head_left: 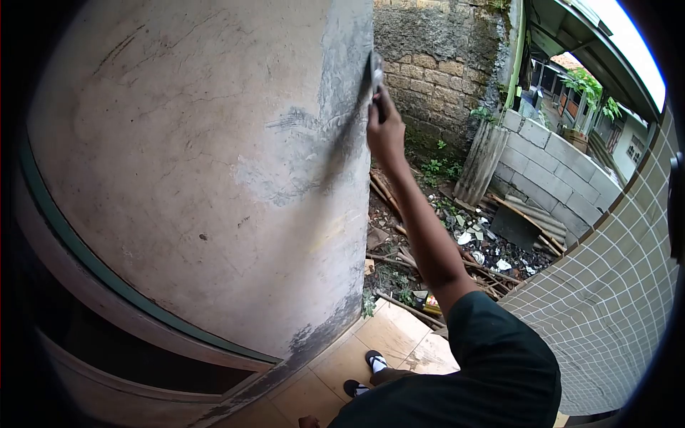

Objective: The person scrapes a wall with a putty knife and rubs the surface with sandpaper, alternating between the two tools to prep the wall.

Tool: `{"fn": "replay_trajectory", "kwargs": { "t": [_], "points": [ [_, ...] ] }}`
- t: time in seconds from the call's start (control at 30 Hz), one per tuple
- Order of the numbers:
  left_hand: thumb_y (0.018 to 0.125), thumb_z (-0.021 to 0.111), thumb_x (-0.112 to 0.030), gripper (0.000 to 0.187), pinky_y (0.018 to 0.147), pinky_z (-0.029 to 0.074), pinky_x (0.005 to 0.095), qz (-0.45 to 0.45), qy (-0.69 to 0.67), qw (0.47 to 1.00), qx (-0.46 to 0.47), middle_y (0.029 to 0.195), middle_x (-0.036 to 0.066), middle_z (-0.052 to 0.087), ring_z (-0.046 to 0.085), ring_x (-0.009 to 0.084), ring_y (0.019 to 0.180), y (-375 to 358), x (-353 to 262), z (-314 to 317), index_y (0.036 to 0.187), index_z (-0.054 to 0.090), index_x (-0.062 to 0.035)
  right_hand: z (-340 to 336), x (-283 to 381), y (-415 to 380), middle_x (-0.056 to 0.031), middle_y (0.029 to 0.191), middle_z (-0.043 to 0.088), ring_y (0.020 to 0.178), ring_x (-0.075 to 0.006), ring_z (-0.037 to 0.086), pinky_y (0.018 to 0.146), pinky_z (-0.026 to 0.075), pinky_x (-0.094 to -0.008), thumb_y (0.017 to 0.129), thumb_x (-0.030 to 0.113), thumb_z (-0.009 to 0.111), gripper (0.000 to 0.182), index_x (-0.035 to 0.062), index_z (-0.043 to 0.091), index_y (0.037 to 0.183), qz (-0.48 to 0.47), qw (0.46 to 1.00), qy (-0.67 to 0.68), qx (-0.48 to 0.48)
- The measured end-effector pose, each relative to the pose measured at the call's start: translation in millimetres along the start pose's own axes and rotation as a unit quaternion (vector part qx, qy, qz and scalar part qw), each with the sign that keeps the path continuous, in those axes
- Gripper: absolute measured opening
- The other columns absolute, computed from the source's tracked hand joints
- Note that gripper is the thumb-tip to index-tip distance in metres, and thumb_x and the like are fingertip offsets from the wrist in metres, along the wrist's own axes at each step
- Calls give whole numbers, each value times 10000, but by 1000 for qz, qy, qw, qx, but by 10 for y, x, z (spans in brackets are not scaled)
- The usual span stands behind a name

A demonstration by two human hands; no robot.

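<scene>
My right hand (387, 132) reaches up along the corner of a plastered wall (178, 135), with its fingers wrapped round the handle of a scraper (376, 70). The flat grey blade points upward, right at the wall's vertical edge. Grey patches (282, 178) of rougher plaster spread over the wall left of the hand, and fine cracks run across the paler surface. Only a small part of my left hand (309, 422) shows at the bottom edge of the view, low beside my body; its fingers are mostly cut off.
A green-trimmed window frame (135, 303) is set in the wall at lower left. My feet stand on a tiled floor (314, 396). Beyond the corner lie rubble and sticks (485, 250), a grey block wall (549, 160) and an old brick wall (428, 78). A checked sheet (606, 285) hangs at right.
</scene>
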State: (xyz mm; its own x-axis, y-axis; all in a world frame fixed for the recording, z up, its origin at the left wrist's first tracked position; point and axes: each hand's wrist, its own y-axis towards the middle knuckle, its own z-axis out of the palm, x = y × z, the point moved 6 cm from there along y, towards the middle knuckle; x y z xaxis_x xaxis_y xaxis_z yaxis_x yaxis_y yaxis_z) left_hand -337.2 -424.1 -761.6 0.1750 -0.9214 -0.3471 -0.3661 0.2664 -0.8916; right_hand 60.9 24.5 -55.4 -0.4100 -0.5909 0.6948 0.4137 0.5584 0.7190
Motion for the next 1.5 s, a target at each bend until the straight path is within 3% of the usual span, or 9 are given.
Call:
{"fn": "replay_trajectory", "kwargs": {
  "t": [0.2, 0.27, 0.33, 0.43, 0.57, 0.73, 0.87, 1.27, 1.5],
  "points": [
    [814, 536, -18, 91, 375, 345, 364, -15, -6, 999, 33, 520, 79, 442, 425, 191, 390, -79, -146, 153, 726, 521, 1, -435, 28, -368, -89, 913, 677, 630, -53, 505, 536, 403, -223, 978, 98, 481, 441, 36, 424, 1410, 17, 1000, 5, -2],
    [813, 538, -20, 91, 375, 347, 365, -21, -12, 999, 40, 521, 80, 444, 428, 192, 390, -58, -178, 167, 727, 522, 1, -239, -129, -1139, -183, 1091, 678, 938, -220, 676, 789, 521, -319, 939, 49, 534, 482, 83, 441, 1411, -156, 986, -54, 21],
    [813, 540, -22, 90, 375, 349, 366, -26, -14, 999, 42, 521, 81, 447, 431, 193, 390, -23, -187, 110, 727, 524, 0, 28, -116, -1505, -230, 1247, 594, 1187, -247, 569, 984, 433, -330, 913, 18, 562, 451, 25, 485, 1357, 49, 982, 3, 185],
    [811, 544, -25, 89, 375, 352, 367, -36, -13, 998, 46, 521, 83, 451, 435, 195, 390, -12, -172, 12, 728, 526, -1, 175, 230, -760, -214, 1127, 649, 942, -204, 653, 858, 502, -305, 939, 64, 534, 427, 25, 479, 1361, -120, 991, -30, 53],
    [809, 548, -30, 88, 374, 356, 369, -51, -1, 997, 54, 522, 85, 456, 441, 197, 390, -121, -89, -92, 729, 529, -2, -124, -76, 743, 8, 518, 440, 375, -91, 380, 364, 354, -300, 920, 141, 560, 158, 18, 501, 840, 176, 966, 172, 79],
    [807, 554, -35, 87, 374, 361, 371, -54, -9, 996, 65, 522, 88, 462, 449, 200, 390, -150, -134, -145, 730, 533, -3, -209, 23, 292, -149, 883, 645, 752, -234, 674, 762, 564, -303, 798, 28, 555, 603, -57, 409, 1376, 31, 999, 6, -4],
    [805, 559, -40, 86, 374, 365, 373, -58, -12, 996, 67, 522, 91, 467, 454, 202, 389, -199, -235, -231, 731, 536, -4, 335, 169, -118, -324, 1499, 201, 1417, -404, 198, 1143, 228, -398, 806, 53, 536, 626, -47, 373, 1402, -103, 989, 24, 103],
    [800, 573, -53, 86, 373, 378, 379, -103, -26, 990, 92, 524, 98, 482, 472, 209, 389, -469, -249, 63, 733, 545, -7, 461, 64, -737, -296, 1506, 205, 1417, -392, 169, 1152, 228, -407, 739, -99, 502, 770, -32, 246, 1462, -176, 975, -28, 131],
    [840, 577, -158, 182, 362, 390, 304, 368, 73, 925, 64, 495, 54, 517, 491, 145, 378, -1870, -2509, 904, 742, 617, -9, 226, -110, -1186, -290, 1440, 316, 1363, -399, 280, 1092, 330, -420, 724, -102, 523, 736, -10, 326, 1426, -153, 959, -14, 239]
  ]
}}
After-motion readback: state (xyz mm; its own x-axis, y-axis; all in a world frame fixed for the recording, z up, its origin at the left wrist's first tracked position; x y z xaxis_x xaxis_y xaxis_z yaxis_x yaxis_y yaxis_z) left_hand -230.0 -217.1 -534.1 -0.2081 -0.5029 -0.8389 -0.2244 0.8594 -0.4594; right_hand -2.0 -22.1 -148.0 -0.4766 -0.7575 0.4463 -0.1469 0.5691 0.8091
